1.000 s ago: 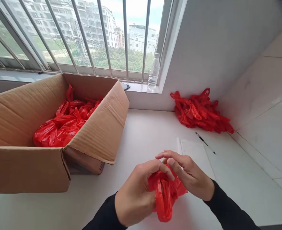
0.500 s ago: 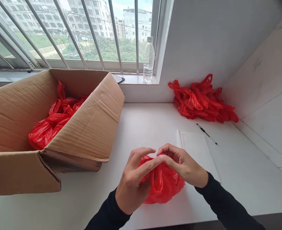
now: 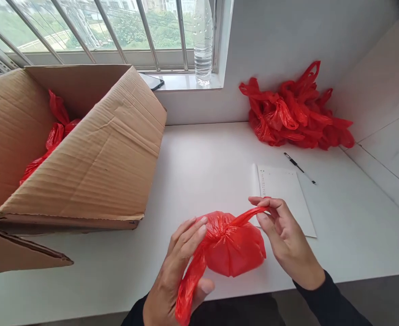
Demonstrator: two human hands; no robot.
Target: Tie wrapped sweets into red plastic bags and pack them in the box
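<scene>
A small red plastic bag (image 3: 235, 246), bunched into a ball, rests on the white table (image 3: 202, 167) near its front edge. My left hand (image 3: 179, 276) grips one of the bag's handles, which trails down past my thumb. My right hand (image 3: 284, 235) pinches the other handle and holds it stretched out to the right. The two handles run in opposite directions from a knot on top of the bag.
An open cardboard box (image 3: 84, 149) with red bags (image 3: 55, 131) inside stands at the left. A heap of red bags (image 3: 294, 113) lies at the back right, with a pen (image 3: 297, 167) and a sheet of paper (image 3: 284, 194) in front. A water bottle (image 3: 202, 40) and a phone (image 3: 152, 81) sit on the windowsill.
My hands have moved apart, each drawing a handle outward from the top of the bag. The camera has tilted down and closer to the table.
</scene>
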